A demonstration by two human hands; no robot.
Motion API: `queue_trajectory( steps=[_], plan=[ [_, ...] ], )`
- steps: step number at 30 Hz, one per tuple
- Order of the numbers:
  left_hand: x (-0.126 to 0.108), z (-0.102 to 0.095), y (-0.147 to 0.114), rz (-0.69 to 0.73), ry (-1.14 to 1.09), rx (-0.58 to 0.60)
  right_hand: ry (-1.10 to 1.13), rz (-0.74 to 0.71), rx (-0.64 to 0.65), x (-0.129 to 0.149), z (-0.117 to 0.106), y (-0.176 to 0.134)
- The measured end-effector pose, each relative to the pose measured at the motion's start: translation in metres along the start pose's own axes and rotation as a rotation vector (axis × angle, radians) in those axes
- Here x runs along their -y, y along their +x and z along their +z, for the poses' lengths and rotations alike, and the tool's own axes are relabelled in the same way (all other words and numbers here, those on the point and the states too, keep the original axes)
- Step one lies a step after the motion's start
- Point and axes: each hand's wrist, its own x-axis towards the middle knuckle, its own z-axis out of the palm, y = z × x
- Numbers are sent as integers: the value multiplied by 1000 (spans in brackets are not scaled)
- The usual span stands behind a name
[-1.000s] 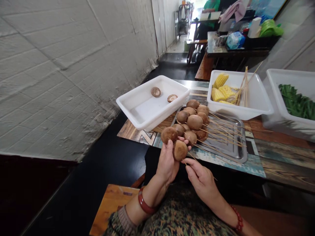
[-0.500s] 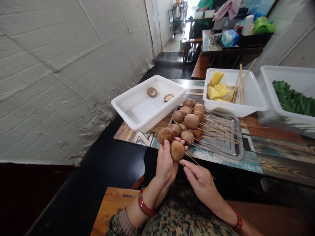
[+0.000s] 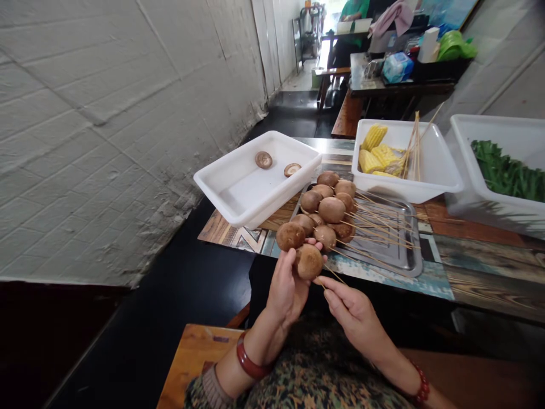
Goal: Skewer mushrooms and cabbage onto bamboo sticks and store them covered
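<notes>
Two brown mushroom caps (image 3: 309,262) sat side by side above the near edge of the table (image 3: 485,255), close to the person's lap. The left hand (image 3: 286,287) cradled them, its fingers curled round and gripping them from below. A thin wooden skewer (image 3: 321,283) stuck out from the nearer cap toward the right, and the fingers of the right hand (image 3: 351,309) were closed on it in a pinch.

Just beyond the hands, skewered mushrooms (image 3: 332,210) were heaped at the left end of a metal tray (image 3: 418,258), sticks pointing right. Far left of that stood a shallow white tub (image 3: 251,193) with two loose mushrooms (image 3: 263,160) lying in it, apart. Behind the tray, a second white tub (image 3: 404,190) held yellow corn (image 3: 383,158) and upright sticks (image 3: 412,149); at far right, a third tub (image 3: 502,211) contained green leaves (image 3: 511,170). A pale wall (image 3: 128,113) ran along the left.
</notes>
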Motion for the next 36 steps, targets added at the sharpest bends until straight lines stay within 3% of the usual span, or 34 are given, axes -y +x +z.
queue_trajectory(
  steps=[5, 10, 24, 36],
  plan=[
    [5, -3, -3, 32, 32, 27, 21, 16, -61, 5, 5, 4],
    [8, -2, -6, 50, 48, -2, -33, -60, -143, 4, 8, 2],
    [5, -1, -4, 73, 49, -44, 54, 20, 81, 0, 2, -1],
    [-4, 0, -4, 14, -112, -77, -85, -29, 20, 3, 0, -8]
  ],
)
